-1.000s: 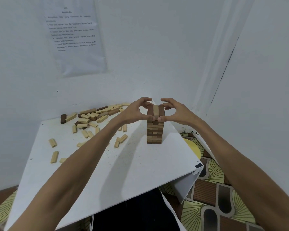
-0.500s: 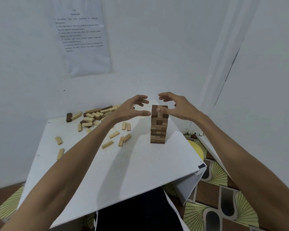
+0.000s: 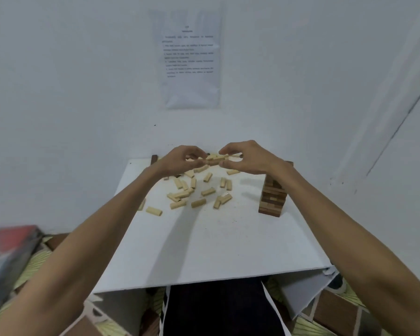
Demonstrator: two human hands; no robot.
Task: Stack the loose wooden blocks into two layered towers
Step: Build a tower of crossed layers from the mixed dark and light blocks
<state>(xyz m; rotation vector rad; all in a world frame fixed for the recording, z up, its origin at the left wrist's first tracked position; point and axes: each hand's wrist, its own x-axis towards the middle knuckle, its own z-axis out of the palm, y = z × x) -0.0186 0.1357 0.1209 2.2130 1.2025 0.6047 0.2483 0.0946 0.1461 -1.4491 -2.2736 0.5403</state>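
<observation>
Left hand (image 3: 180, 161) and right hand (image 3: 246, 158), fingers curled, pinch a small bunch (image 3: 215, 159) of light blocks from opposite ends at the far side of the table (image 3: 216, 251); whether the bunch is lifted or rests on the heap cannot be told. Loose blocks (image 3: 192, 190) lie scattered nearer the middle. One dark tower (image 3: 273, 198) stands at the right, its top hidden behind the right forearm. Hazard: the forearm crosses close to the tower, so a sideways sweep would likely topple it. Hazard: the bunch is probably held by end pressure alone, so uneven squeeze may buckle it and scatter blocks
</observation>
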